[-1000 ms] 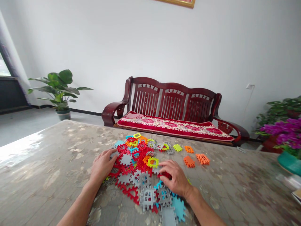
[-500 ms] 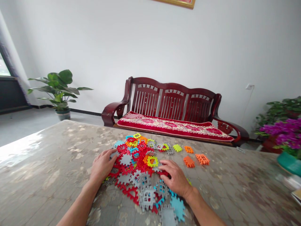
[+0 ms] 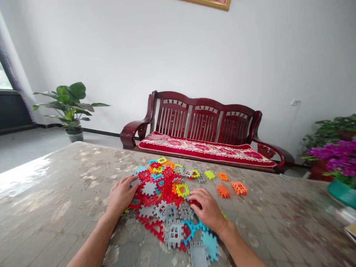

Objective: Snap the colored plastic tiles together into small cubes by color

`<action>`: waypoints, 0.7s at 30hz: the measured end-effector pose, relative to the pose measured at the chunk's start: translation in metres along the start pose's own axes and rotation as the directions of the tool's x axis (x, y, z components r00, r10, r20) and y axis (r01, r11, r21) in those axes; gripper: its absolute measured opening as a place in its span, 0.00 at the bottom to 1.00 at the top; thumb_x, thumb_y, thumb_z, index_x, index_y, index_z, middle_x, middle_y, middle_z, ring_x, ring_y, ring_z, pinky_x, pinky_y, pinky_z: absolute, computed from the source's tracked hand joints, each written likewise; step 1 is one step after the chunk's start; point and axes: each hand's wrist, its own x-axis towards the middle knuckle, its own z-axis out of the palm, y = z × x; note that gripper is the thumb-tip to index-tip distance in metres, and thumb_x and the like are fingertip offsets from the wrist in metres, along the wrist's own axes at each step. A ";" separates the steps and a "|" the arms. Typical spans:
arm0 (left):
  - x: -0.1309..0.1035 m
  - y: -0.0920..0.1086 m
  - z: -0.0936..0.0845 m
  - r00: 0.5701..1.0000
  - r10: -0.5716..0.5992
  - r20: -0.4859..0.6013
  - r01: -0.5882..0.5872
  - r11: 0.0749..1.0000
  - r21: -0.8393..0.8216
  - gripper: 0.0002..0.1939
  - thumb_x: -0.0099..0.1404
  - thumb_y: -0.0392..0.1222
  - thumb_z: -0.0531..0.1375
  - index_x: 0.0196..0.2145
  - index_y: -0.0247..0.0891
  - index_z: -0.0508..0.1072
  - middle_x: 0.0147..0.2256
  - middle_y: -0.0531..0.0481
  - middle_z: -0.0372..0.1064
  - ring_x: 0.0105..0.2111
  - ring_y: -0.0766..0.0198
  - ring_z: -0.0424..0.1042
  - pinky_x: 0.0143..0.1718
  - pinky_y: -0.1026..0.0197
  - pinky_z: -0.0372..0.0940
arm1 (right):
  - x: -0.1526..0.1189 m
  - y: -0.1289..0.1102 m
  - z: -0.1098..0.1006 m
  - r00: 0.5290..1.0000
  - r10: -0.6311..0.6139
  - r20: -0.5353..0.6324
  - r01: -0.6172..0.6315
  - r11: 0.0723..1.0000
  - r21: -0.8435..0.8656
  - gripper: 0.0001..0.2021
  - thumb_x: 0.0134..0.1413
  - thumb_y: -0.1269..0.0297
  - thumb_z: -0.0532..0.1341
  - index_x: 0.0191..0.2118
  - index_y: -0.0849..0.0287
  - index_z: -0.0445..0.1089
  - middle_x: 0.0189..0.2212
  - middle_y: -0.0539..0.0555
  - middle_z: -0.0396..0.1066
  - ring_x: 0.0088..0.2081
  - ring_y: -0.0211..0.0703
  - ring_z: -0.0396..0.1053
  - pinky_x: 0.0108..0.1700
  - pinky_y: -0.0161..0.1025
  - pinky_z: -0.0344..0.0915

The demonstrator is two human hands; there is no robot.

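A heap of flat interlocking plastic tiles with notched edges lies between my hands, in red, grey, blue, yellow and orange. My left hand [image 3: 121, 194] rests at the heap's left edge, fingers stretched over a grey tile [image 3: 135, 182] and beside a red tile [image 3: 135, 201]. On the right side, my right hand [image 3: 207, 207] lies palm down with fingers loosely bent and thumb apart, over red pieces. Close to its fingertips are a yellow frame tile [image 3: 183, 190] and a grey window tile [image 3: 185, 211]. Nearer me lie another grey window tile [image 3: 174, 234] and a blue tile [image 3: 210, 245].
Orange tiles [image 3: 223, 191] lie apart, right of the heap, on the patterned table [image 3: 267, 218]. Behind the table stands a dark wooden bench [image 3: 205, 118] with a red cushion. A teal pot [image 3: 343, 193] of purple flowers is at the right edge.
The grey window tile by my right hand has shifted up and left, uncovering more of a blue piece. The yellow frame tile has turned slightly. My left hand has stayed put.
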 end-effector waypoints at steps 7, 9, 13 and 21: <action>-0.001 -0.001 0.000 1.000 0.002 -0.009 -0.002 1.000 -0.011 0.23 0.66 0.51 0.50 0.53 0.44 0.75 0.56 0.45 0.71 0.56 0.50 0.69 0.59 0.48 0.59 | -0.001 0.006 0.001 0.992 0.093 -0.083 -0.099 0.993 -0.071 0.10 0.56 0.74 0.59 0.41 0.54 0.73 0.41 0.54 0.76 0.46 0.47 0.71 0.50 0.46 0.67; -0.001 0.000 -0.001 1.000 0.006 -0.002 -0.006 1.000 -0.014 0.24 0.66 0.51 0.50 0.53 0.44 0.75 0.56 0.45 0.71 0.56 0.50 0.68 0.59 0.49 0.59 | -0.002 0.010 0.002 0.986 0.119 -0.116 -0.130 0.987 -0.091 0.10 0.57 0.73 0.58 0.42 0.54 0.73 0.41 0.54 0.76 0.45 0.47 0.71 0.49 0.46 0.67; 0.000 -0.001 0.000 1.000 0.013 -0.011 -0.013 1.000 -0.012 0.24 0.66 0.52 0.50 0.53 0.44 0.75 0.56 0.45 0.71 0.55 0.50 0.69 0.59 0.49 0.59 | -0.004 0.018 0.004 0.970 0.164 -0.181 -0.185 0.977 -0.104 0.10 0.61 0.70 0.56 0.44 0.54 0.73 0.42 0.54 0.76 0.44 0.46 0.72 0.49 0.45 0.67; 0.002 -0.004 0.003 0.999 0.023 -0.031 -0.023 1.000 -0.006 0.23 0.65 0.52 0.51 0.52 0.45 0.76 0.55 0.46 0.72 0.54 0.50 0.70 0.57 0.49 0.61 | -0.003 0.016 0.000 0.966 0.103 -0.236 -0.140 0.980 -0.145 0.11 0.58 0.72 0.57 0.42 0.53 0.74 0.44 0.54 0.76 0.47 0.48 0.71 0.52 0.47 0.65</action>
